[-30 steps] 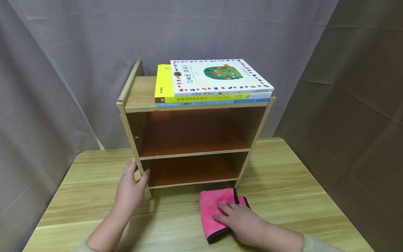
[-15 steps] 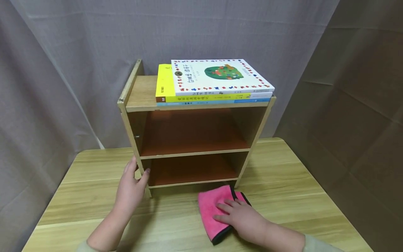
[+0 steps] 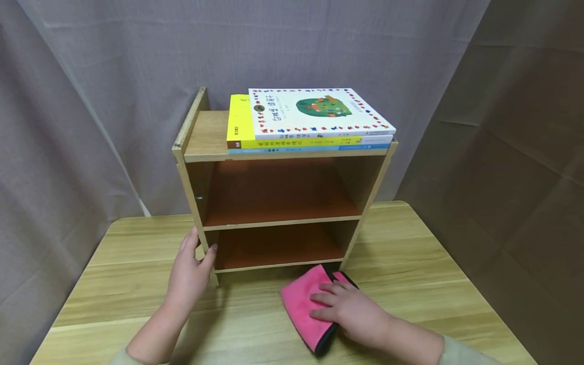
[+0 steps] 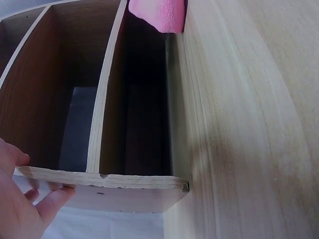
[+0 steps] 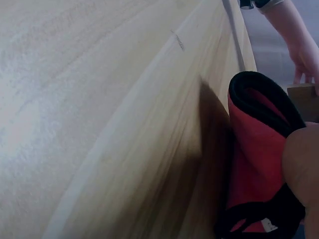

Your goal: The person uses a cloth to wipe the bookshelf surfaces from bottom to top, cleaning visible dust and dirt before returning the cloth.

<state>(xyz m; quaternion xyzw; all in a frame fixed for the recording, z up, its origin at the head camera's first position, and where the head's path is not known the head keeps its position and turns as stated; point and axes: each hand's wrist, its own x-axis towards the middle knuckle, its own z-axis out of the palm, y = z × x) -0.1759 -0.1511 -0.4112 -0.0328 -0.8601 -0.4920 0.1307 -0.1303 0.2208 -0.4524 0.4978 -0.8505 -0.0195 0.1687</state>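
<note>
A small wooden bookshelf (image 3: pixel 283 221) stands on the table with two reddish-brown inner shelves. My left hand (image 3: pixel 188 276) grips the front edge of its left side panel (image 4: pixel 134 181), low down, thumb on the inner side and fingers round the outer. A folded pink cloth (image 3: pixel 303 296) with black edging lies on the table at the bookshelf's front right foot. Fingers spread over its top, my right hand (image 3: pixel 356 314) presses on it. Folded layers of the cloth (image 5: pixel 256 154) show beneath that hand in the right wrist view.
Several books lie stacked on the bookshelf, a white picture book (image 3: pixel 319 111) over a yellow one (image 3: pixel 239 119), with a blue one (image 3: pixel 283 150) at the bottom. Grey curtains (image 3: pixel 137 76) hang behind and beside the wooden table (image 3: pixel 424 284).
Under my right hand the pink cloth has turned, its far corner shifting left and toward the bookshelf's base. My left hand keeps its hold on the side panel.
</note>
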